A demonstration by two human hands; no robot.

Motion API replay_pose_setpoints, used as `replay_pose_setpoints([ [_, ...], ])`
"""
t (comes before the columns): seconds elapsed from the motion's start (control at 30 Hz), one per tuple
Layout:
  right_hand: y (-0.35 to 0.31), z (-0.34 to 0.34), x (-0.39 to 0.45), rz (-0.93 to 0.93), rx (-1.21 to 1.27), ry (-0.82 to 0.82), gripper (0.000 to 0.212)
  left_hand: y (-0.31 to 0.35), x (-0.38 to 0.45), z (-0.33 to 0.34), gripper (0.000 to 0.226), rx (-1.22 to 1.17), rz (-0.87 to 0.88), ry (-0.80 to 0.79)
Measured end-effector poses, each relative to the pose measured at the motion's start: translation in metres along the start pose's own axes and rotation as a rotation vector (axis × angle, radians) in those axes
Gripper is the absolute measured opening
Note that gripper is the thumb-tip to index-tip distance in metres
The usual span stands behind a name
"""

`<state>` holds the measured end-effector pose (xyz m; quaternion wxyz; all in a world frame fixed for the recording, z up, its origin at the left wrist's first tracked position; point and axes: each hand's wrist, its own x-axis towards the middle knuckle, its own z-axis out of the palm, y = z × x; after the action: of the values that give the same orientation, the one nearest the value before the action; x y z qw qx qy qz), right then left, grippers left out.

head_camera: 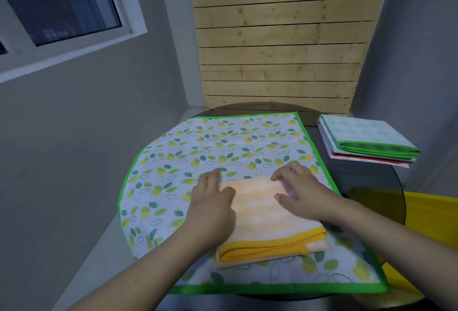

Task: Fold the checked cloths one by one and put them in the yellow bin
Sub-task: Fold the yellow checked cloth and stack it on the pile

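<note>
An orange checked cloth (265, 216) with a yellow hem lies folded into a thick rectangle on the leaf-patterned mat (223, 147). My left hand (213, 201) rests flat on the cloth's left side, fingers spread. On its far right corner my right hand (297, 189) presses down, fingers apart. A stack of folded checked cloths (364, 139), green-hemmed on top with red and white below, sits at the table's back right. The yellow bin (431, 216) shows at the right edge, below the table top.
The mat covers most of a round dark glass table (371, 179). A grey wall with a window stands to the left, and a wooden slat panel (280, 38) rises behind the table.
</note>
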<state>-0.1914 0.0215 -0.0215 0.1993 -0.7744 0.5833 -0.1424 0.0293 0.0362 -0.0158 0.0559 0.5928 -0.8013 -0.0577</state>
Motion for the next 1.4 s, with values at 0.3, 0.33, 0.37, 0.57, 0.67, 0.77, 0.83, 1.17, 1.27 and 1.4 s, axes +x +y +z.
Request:
replay_pose_setpoints([
  [0.3,-0.022,0.028,-0.042,-0.01,-0.369,-0.065,0.091,0.018,-0.018,0.029,0.103,0.077,0.081,-0.164],
  [0.33,-0.019,0.031,-0.044,-0.007,-0.35,-0.068,0.092,0.016,-0.019,0.03,0.099,0.06,0.086,-0.151],
  [0.37,-0.015,0.032,-0.046,-0.002,-0.33,-0.067,0.094,0.013,-0.02,0.031,0.094,0.049,0.094,-0.143],
  [0.57,-0.002,0.03,-0.056,0.077,-0.318,-0.062,0.107,-0.009,-0.03,0.032,0.106,0.032,0.034,-0.136],
  [0.67,-0.001,0.031,-0.057,0.132,-0.313,-0.043,0.108,-0.013,-0.037,0.028,0.104,0.015,-0.043,-0.139],
  [0.77,-0.006,0.031,-0.058,0.126,-0.259,-0.026,0.1,-0.007,-0.04,0.02,0.067,-0.12,-0.062,-0.086],
  [0.83,-0.01,0.03,-0.058,0.135,-0.217,-0.016,0.08,-0.006,-0.039,0.02,0.056,-0.281,-0.066,-0.013],
  [1.17,-0.011,0.02,-0.052,0.219,0.145,0.146,0.065,0.012,-0.017,-0.01,0.057,-1.041,-0.162,0.128],
  [1.27,-0.003,0.005,-0.044,0.201,0.393,0.172,0.066,0.021,-0.001,-0.025,0.056,-1.129,-0.178,0.18],
  [1.4,0.004,-0.034,-0.036,0.196,0.76,0.221,0.06,0.035,0.023,-0.045,0.053,-1.14,-0.132,0.26],
])
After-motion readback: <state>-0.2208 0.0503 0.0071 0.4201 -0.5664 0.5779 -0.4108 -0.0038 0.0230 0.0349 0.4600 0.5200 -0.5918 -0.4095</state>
